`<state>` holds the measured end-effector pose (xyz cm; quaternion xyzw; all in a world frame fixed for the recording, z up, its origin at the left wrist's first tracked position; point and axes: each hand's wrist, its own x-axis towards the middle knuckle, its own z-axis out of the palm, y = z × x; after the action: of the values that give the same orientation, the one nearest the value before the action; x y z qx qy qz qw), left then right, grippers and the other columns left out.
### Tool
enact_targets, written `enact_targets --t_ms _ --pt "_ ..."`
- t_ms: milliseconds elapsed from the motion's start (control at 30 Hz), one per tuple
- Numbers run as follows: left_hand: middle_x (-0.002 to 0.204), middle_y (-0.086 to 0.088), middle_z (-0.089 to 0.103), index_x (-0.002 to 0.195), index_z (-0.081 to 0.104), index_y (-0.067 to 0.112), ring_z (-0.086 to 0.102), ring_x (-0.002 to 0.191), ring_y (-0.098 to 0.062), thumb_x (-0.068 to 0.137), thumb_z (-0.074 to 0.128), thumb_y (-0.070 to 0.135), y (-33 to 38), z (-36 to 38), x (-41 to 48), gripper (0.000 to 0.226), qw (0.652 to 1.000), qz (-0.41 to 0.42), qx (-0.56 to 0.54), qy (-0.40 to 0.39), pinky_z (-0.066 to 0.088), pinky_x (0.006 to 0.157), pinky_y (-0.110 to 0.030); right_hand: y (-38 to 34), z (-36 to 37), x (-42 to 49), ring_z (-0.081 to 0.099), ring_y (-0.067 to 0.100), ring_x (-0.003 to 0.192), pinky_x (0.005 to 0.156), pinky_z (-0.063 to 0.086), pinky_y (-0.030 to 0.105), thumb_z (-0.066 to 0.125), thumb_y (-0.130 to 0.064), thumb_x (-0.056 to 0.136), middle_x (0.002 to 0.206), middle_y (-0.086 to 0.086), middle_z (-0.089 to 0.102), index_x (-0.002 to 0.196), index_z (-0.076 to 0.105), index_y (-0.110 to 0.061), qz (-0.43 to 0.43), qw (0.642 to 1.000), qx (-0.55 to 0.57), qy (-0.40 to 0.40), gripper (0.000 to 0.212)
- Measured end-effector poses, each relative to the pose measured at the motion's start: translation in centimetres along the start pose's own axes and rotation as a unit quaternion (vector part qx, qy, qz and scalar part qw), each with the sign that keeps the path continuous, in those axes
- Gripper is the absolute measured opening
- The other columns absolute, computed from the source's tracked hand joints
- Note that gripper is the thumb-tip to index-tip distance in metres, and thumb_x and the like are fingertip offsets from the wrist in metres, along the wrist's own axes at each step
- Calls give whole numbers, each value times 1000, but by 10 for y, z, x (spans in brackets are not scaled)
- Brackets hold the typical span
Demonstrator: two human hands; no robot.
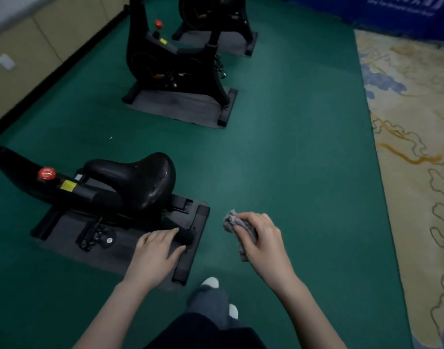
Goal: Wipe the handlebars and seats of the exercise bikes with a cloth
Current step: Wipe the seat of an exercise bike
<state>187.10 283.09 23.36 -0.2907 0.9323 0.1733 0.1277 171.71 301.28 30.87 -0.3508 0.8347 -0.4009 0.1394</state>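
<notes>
Shoes [211, 282] with pale toes and a dark trouser leg [208, 301] sit lowest in our view, on the green floor [291, 152]. Just beyond them come our two hands. Our left hand [155, 250] is spread flat, fingers straight and holding nothing, over the rear corner of the grey mat [62, 238] under the nearest bike [95, 195]. Whether its fingertips touch the black bar [187, 235] beneath them we cannot tell. Our right hand [260, 238] has its fingers curled round a crumpled grey cloth [229, 221]. The cloth bunches out past the knuckles and hangs over open floor, just right of the mat and apart from the bike. Beyond the left hand we find the bike's wide black seat [140, 180], glossy, its nose pointing left toward a red knob [47, 173] and a yellow label [68, 185] on the frame. Farther on, a second bike [173, 64] stands upright on a grey pad [175, 104], and a third bike [216, 16] stands behind it at the top edge. A beige wall [27, 54] runs along the left, a patterned carpet [412, 122] lies along the right, and a blue banner [404, 11] closes the far right corner.
</notes>
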Motion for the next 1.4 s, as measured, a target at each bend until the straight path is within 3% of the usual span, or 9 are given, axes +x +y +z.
enact_targets --t_ms 167,433,567,733,900,1067,1167,1267,1400 --pt "143 9 45 145 36 23 36 134 -10 72 0 69 2 8 8 93 999 -38 -15 10 17 113 -31 14 -2 35 52 10 91 79 37 8 62 -19 91 92 -10 66 100 68 -18 -29 999 -2 -40 10" --pt "141 7 48 143 40 22 40 132 -12 70 0 70 -8 12 42 95 990 -129 -60 16 22 111 -33 6 16 130 48 4 89 77 33 2 62 -19 91 87 -16 62 100 68 -18 -99 987 -3 -124 11" --pt "131 4 58 135 51 21 52 123 -16 76 11 67 -8 18 47 84 976 -191 -106 20 34 104 -36 -4 32 172 50 5 88 76 33 3 63 -18 91 86 -20 60 98 68 -18 -150 972 -2 -181 9" --pt "102 6 71 111 69 20 67 95 -15 83 32 59 -9 24 35 60 952 -269 -141 37 53 78 -36 -23 51 208 56 10 88 75 36 6 65 -16 89 81 -27 55 96 68 -19 -184 956 19 -228 8" --pt "141 5 47 141 42 21 42 131 -16 71 3 70 -6 24 30 94 908 -362 -202 64 34 104 -33 -40 73 238 57 7 89 76 35 4 65 -17 90 85 -27 57 97 68 -18 -243 927 29 -285 9" --pt "146 8 39 144 36 23 37 134 -14 66 -2 72 3 22 36 99 850 -459 -231 116 31 107 -31 -38 93 267 58 4 93 77 38 5 65 -15 89 90 -25 59 98 68 -20 -250 907 53 -334 11" --pt "146 8 39 143 36 22 38 133 -14 78 12 72 11 16 46 86 816 -502 -247 147 32 106 -31 -34 103 288 58 4 93 78 38 4 65 -15 89 91 -23 59 98 67 -22 -255 894 64 -363 12" --pt "147 8 38 145 34 23 36 133 -12 96 36 54 18 7 59 58 781 -543 -249 183 29 107 -28 -31 109 307 57 1 91 75 37 3 65 -14 89 91 -19 60 97 64 -28 -273 873 69 -399 16" --pt "145 6 40 144 35 21 37 133 -14 96 39 47 28 -6 83 54 717 -591 -284 237 29 110 -31 -23 118 337 58 4 89 74 39 5 66 -11 88 91 -18 60 96 61 -33 -301 841 76 -444 24"
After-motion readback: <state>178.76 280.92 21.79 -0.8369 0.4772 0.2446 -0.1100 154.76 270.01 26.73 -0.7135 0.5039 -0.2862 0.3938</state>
